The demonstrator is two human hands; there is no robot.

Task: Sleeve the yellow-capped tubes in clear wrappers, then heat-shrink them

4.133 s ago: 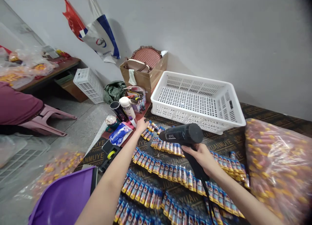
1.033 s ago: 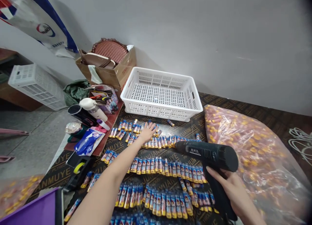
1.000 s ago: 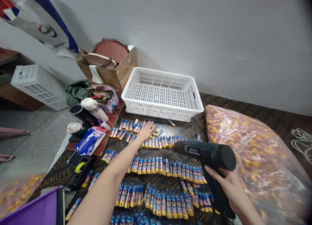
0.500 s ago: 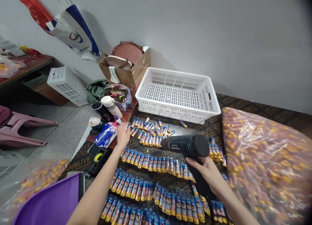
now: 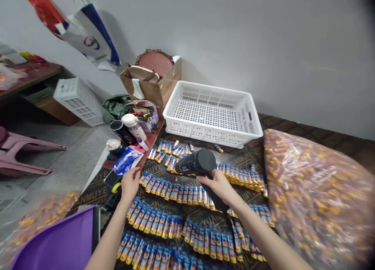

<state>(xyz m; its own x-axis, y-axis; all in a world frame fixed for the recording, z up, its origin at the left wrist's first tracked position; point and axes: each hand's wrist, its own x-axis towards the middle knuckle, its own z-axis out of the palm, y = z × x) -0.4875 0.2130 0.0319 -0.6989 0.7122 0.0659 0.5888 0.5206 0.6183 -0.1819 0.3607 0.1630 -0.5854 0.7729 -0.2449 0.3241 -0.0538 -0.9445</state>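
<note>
My right hand (image 5: pixel 218 186) is wrapped round the handle of a black hair-dryer-like tool (image 5: pixel 197 162), its body over the back rows of small tubes. My left hand (image 5: pixel 130 182) hovers at the left end of the rows, fingers apart and holding nothing, close to a blue packet (image 5: pixel 127 160). Blue-and-yellow tubes (image 5: pixel 159 222) lie side by side in several curved rows on the dark patterned covering. Looser tubes (image 5: pixel 160 157) lie at the back, partly hidden by the tool.
A white plastic crate (image 5: pixel 212 132) stands behind the tubes. At the right lies a large clear bag of tubes (image 5: pixel 313 184). Bottles (image 5: pixel 133 125), a cardboard box (image 5: pixel 170 80) and a purple dustpan-like piece (image 5: pixel 58 242) are on the left.
My right hand has moved left with the black tool, uncovering tubes on the right. My left hand has moved left and down, away from the loose tubes.
</note>
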